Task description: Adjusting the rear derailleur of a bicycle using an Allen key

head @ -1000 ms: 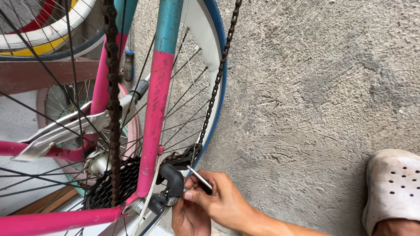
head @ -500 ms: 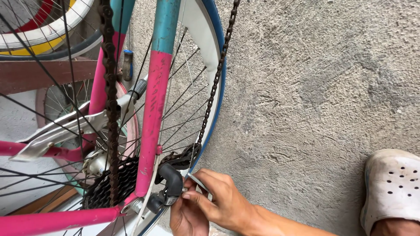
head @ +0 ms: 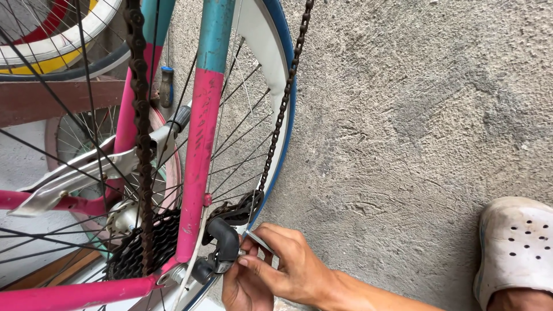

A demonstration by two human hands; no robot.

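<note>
A bicycle with a pink and teal frame (head: pixel 199 155) stands upside down, its rusty chain (head: pixel 141 144) running over the black sprocket cluster (head: pixel 138 247). My right hand (head: pixel 294 268) pinches a thin silver metal tool (head: pixel 259 242) against the black rear derailleur (head: pixel 222 245). My left hand (head: pixel 242 294) sits just under it at the bottom edge. It is partly hidden and its fingers are closed against the derailleur's lower part. The tool's tip is hidden behind the derailleur body.
The rear wheel's white rim and blue tyre (head: pixel 285 75) rise next to the rough concrete ground (head: pixel 403 115). A foot in a white perforated clog (head: pixel 515 247) is at the lower right. Another wheel with a yellow and white rim (head: pixel 52 52) lies at the upper left.
My right hand has shifted slightly down and closer to the derailleur with the tool. The bicycle has not moved.
</note>
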